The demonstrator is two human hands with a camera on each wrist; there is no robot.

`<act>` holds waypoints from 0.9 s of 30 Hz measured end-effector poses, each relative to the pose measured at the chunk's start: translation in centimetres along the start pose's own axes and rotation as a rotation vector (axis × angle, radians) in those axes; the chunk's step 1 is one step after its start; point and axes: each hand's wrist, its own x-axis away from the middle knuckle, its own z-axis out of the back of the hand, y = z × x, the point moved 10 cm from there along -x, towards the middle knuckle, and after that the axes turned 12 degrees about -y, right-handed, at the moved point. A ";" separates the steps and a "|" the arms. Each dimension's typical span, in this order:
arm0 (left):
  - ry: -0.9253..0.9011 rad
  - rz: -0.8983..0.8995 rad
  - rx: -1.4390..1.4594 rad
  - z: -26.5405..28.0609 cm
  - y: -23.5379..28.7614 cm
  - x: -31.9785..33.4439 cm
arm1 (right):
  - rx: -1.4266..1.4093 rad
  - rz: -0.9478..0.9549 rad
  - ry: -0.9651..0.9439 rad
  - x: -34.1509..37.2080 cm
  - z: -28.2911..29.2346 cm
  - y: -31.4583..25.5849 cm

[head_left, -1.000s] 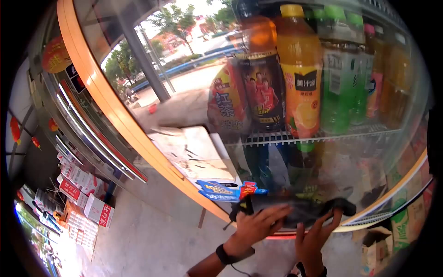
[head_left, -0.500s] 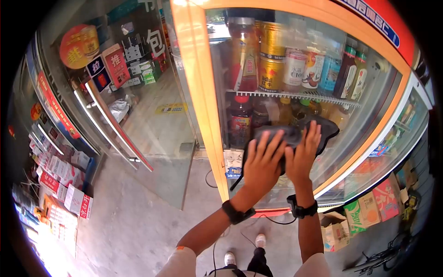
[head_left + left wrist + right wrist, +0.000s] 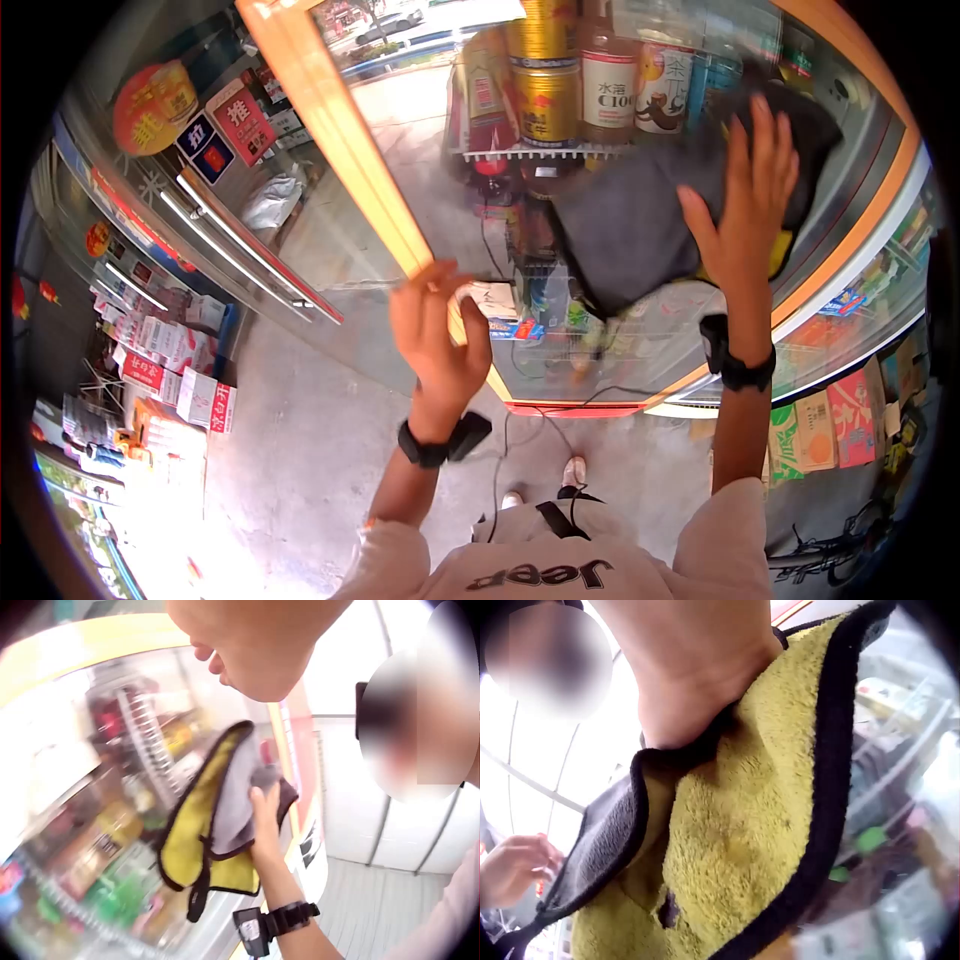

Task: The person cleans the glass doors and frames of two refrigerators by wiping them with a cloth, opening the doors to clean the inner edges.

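The biggest thing, a glass cabinet (image 3: pixel 620 350), is standing before the person, and its orange frame (image 3: pixel 370 180) is running along the edges. The cloth (image 3: pixel 640 230), grey on one side and yellow on the other, is hanging in loose folds in front of the glass, its edge dark; I cannot tell how much of it is touching the glass. The right hand (image 3: pixel 745 195) is lying on the grey side, fingers extended and a little spread, thumb standing apart. The left hand (image 3: pixel 440 330) is staying off the cloth, near the frame's left side, its fingers loosely bent and pinching nothing that I can see. Behind the glass, a pinkish bottle (image 3: pixel 608 95) is standing beside stacked gold cans (image 3: pixel 548 100).
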 end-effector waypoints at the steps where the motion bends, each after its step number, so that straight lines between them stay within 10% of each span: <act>1: -0.077 0.051 -0.071 -1.9 -0.6 1.0 | 0.008 -0.016 0.003 1.9 -0.5 1.5; 27: 0.015 0.284 -0.358 -6.6 -2.0 2.9 | -0.179 -0.039 0.043 6.6 -1.8 4.4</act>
